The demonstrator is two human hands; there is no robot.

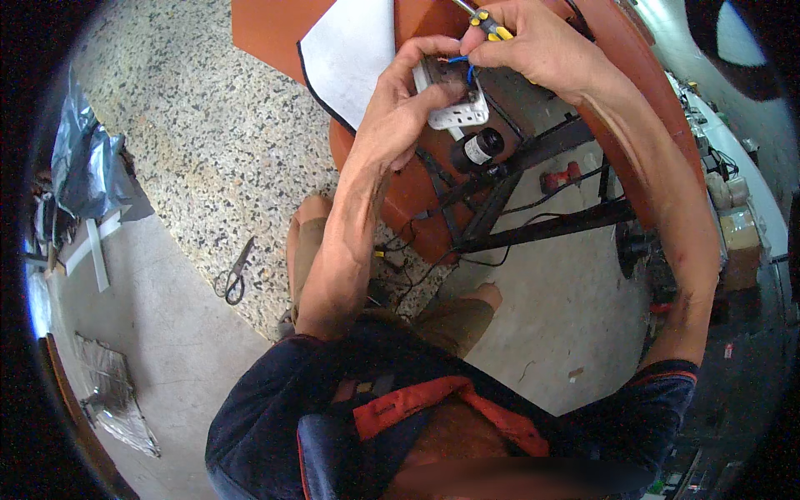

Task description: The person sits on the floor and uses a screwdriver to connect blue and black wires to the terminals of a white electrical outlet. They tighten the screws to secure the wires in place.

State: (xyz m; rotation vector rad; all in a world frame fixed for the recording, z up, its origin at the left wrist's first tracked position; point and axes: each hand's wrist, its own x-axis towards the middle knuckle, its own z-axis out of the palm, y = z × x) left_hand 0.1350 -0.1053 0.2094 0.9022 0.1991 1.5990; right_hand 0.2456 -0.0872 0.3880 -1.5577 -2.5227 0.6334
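Observation:
At the top middle, my left hand [408,96] is closed around a white slotted housing [458,115], its thumb pressed on the inner side. Blue wires [471,73] come up out of this housing. Close beside it, my right hand [529,46] is closed, with a screwdriver [492,25] with a yellow and dark handle lying in its fingers, the metal shaft pointing up and left. The fingertips of the right hand meet the blue wire; whether they pinch it is hard to tell. Just below the housing is a black cylinder [479,150] with a white label.
A reddish-brown panel [658,125] curves round a black metal frame [558,221] with hanging cables. White cloth with a dark edge [350,58] lies on the left. Scissors [236,273] rest on a speckled slab [225,125]. A crumpled plastic bag [83,158] is far left; a red object [560,177] sits beneath.

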